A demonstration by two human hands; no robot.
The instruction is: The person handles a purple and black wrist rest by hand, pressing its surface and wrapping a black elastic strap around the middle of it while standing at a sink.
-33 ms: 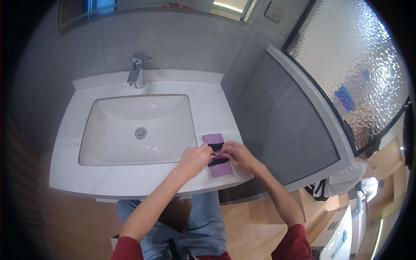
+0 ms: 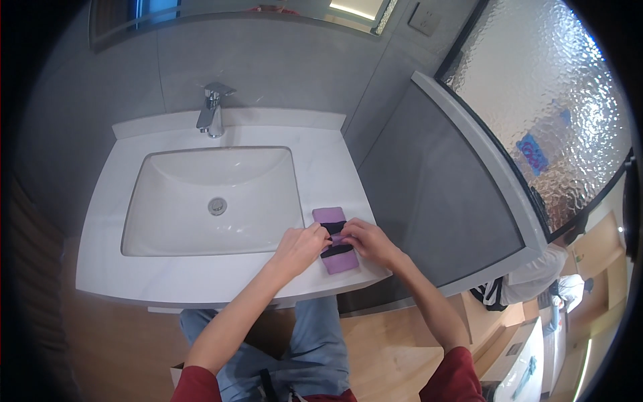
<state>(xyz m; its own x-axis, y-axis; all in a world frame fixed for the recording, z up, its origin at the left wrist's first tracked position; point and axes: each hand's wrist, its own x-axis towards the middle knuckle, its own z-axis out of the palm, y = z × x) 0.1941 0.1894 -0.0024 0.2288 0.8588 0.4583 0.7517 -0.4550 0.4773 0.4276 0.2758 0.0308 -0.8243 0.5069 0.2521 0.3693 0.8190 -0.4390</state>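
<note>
A flat, purple, cloth-like bundle (image 2: 343, 262) lies on the white countertop, to the right of the sink basin. Across its middle are black bands (image 2: 337, 250), soft and fabric-like; their exact kind is unclear. My left hand (image 2: 303, 249) comes at the bundle from the left, its fingertips pinched on the black band. From the right, my right hand (image 2: 368, 240) pinches at the same band, thumb and forefinger almost meeting the left fingertips. Both hands rest close over the bundle, and my fingers hide part of its middle.
The white sink basin (image 2: 214, 181) has a round drain (image 2: 217, 206), and a chrome faucet (image 2: 212, 110) stands behind it. A grey partition (image 2: 435, 187) topped with textured glass (image 2: 542, 100) borders the counter's right side. Beyond it, other people (image 2: 570, 289) are partly visible.
</note>
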